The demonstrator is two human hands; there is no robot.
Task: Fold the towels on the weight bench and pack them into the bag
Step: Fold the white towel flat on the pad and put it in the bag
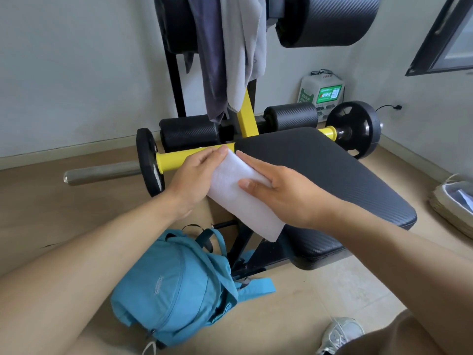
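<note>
Head view: at frame centre, a folded towel (240, 198) is gripped by both hands' curled fingers (217, 153) above the bag (176, 285).

The white towel (243, 196) is soft, matt cloth with a fine nap. The tabletop (332, 170) wears black vinyl, textured in a carbon-weave pattern (faintly sheened). The blue bag (174, 293) is thin, crinkled synthetic fabric. The yellow bar sleeve (179, 161) looks like glossy painted metal; the bare bar end (102, 172) is brushed steel.
</note>
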